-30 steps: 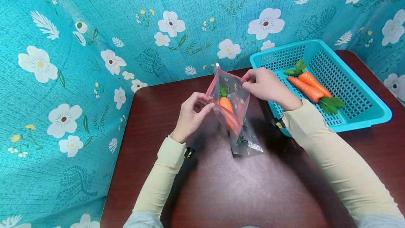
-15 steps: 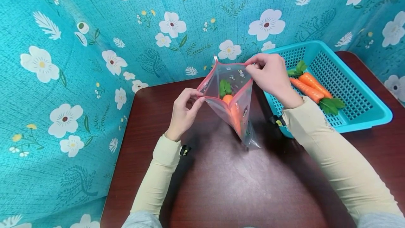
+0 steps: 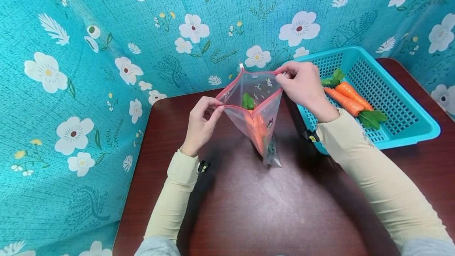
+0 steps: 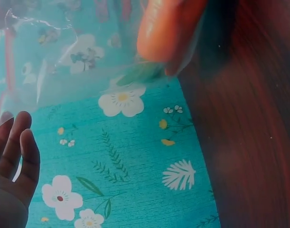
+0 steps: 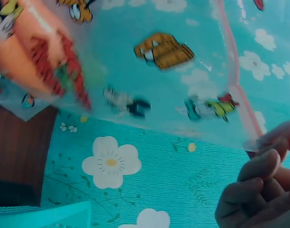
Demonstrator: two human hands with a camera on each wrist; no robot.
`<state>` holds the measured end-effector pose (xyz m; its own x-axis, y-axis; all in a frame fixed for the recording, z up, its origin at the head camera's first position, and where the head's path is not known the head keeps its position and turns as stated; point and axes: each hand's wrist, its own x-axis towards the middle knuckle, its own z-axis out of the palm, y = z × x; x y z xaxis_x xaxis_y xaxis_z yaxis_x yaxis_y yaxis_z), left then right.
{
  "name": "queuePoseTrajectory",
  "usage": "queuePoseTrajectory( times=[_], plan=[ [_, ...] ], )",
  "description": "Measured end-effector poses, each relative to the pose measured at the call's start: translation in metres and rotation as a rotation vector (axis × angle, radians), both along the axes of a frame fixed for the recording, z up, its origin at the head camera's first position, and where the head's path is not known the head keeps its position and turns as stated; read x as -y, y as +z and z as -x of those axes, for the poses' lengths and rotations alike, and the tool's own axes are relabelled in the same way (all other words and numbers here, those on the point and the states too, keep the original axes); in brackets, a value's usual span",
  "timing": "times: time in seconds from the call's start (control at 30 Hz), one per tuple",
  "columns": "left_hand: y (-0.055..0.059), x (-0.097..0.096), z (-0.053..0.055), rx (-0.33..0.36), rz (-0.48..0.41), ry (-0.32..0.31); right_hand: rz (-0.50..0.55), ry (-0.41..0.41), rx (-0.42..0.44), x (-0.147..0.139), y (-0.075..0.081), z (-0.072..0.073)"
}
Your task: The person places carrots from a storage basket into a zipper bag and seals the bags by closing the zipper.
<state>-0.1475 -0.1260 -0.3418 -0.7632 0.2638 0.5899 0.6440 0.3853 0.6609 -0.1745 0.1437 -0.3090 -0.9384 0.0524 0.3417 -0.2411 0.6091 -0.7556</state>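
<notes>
A clear zip bag (image 3: pixel 261 86) with a pink-red rim and small cartoon prints hangs with its mouth spread wide. Carrots (image 3: pixel 256 127) with green leaves lie inside it, and its lower end reaches the table. My left hand (image 3: pixel 202 123) pinches the rim's left corner between thumb and fingers. At the right corner, my right hand (image 3: pixel 302 84) pinches the rim, higher than the left. The right wrist view shows the printed bag wall (image 5: pixel 164 90) running to the pinching fingertips (image 5: pixel 266 161). A white slider sits on the rim's far corner.
A turquoise plastic basket (image 3: pixel 419 106) stands at the right of the dark wooden table (image 3: pixel 249 212), holding two carrots (image 3: pixel 348 98) with leaves. A teal flowered cloth (image 3: pixel 142 31) hangs behind the table and along its left side.
Both hands have drawn apart and the bag's mouth has widened. The left hand moved left and slightly up; the right rose. The carrots in the bag now hang lower behind the rim.
</notes>
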Motion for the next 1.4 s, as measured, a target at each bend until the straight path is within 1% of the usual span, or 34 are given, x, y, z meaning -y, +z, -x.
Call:
queuePoseTrajectory(
  times=[0.13,0.27,0.5,0.57,0.77,1.03,1.27,1.4],
  plan=[
    [-0.002,-0.001,0.0,0.024,0.01,-0.016,-0.055,0.043,0.021,0.0,-0.01,0.002],
    [-0.006,-0.002,0.001,0.033,0.026,-0.02,-0.079,0.058,0.052,-0.002,-0.017,0.002],
    [-0.033,0.003,0.016,0.06,0.045,-0.011,-0.107,0.078,0.09,-0.008,-0.021,0.002],
    [-0.037,0.004,0.018,0.071,0.05,-0.012,-0.12,0.081,0.102,-0.01,-0.022,0.001],
    [-0.042,0.005,0.019,0.077,0.046,-0.035,-0.143,0.084,0.126,-0.014,-0.025,0.002],
    [-0.046,0.004,0.018,0.103,0.074,-0.036,-0.193,0.132,0.196,-0.02,-0.028,0.001],
    [-0.047,0.004,0.018,0.13,0.078,-0.037,-0.206,0.154,0.199,-0.024,-0.03,0.002],
    [-0.047,0.003,0.017,0.132,0.084,-0.037,-0.206,0.16,0.201,-0.025,-0.031,0.002]
  ],
)
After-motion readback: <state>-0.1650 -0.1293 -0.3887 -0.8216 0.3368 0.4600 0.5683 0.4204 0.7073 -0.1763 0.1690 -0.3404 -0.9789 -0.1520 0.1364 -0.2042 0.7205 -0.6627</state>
